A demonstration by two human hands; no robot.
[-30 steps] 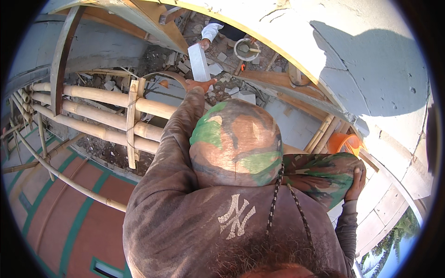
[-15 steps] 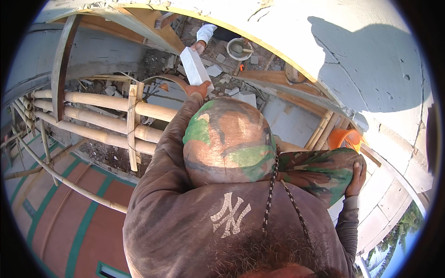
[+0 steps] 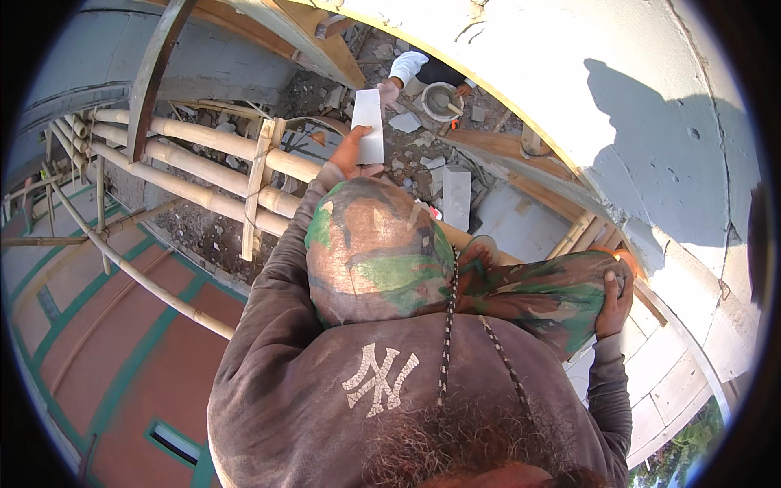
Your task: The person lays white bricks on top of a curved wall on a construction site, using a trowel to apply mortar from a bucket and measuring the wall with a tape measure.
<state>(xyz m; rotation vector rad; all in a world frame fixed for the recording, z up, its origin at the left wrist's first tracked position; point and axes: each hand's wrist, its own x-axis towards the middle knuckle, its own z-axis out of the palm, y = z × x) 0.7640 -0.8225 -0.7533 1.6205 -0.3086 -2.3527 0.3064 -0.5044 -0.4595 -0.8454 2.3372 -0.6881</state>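
My left hand (image 3: pixel 350 152) grips a pale, flat-faced rectangular block (image 3: pixel 370 122) low on its side, thumb against the face and fingers under its lower end. The block stands nearly on end beyond my camouflage-trousered knee (image 3: pixel 378 252). Right by its far edge is a co-worker's hand (image 3: pixel 390 91), fingers loosely spread; whether it still touches the block I cannot tell. My right hand (image 3: pixel 614 305) is draped over my other knee (image 3: pixel 561 297), fingers curved on the cloth. That hand carries no object.
Lashed bamboo poles (image 3: pixel 187 167) run along the left. Below, a round bucket (image 3: pixel 442 102) holds grey mix, with the co-worker's other hand at its rim. Broken rubble and another pale block (image 3: pixel 456 198) lie near it. A pale wall (image 3: pixel 651 122) curves round the right, edged by wooden boards (image 3: pixel 512 150).
The block has turned more upright and come slightly down toward me in my left hand. The co-worker's fingers, earlier closed on its far end, have loosened. My right hand stays on my knee.
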